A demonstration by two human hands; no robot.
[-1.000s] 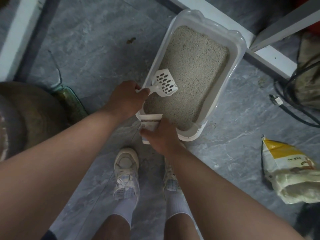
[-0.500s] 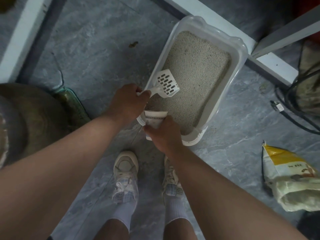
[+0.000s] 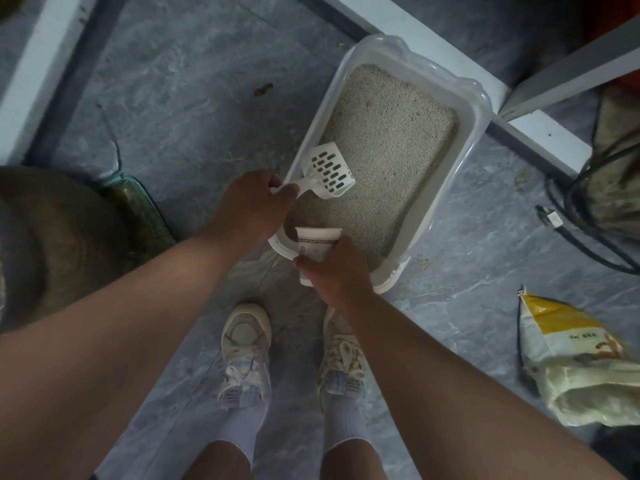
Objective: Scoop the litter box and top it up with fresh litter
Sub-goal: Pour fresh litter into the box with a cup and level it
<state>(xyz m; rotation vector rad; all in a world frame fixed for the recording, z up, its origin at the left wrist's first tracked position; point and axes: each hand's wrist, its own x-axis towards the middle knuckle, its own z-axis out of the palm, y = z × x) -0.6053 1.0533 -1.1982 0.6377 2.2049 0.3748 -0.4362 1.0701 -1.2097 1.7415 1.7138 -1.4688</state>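
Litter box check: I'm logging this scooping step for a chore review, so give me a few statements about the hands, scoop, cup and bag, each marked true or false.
1. The left hand grips the handle of the slotted white scoop. True.
2. The scoop is heaped with clumps. False: its slotted blade looks bare, held above the litter.
3. The right hand holds a paper cup at the near end of the litter box. True.
4. The yellow and white bag is being tipped into the box. False: it lies on the floor, apart from the box, to the right.
5. The box holds pale litter. True.
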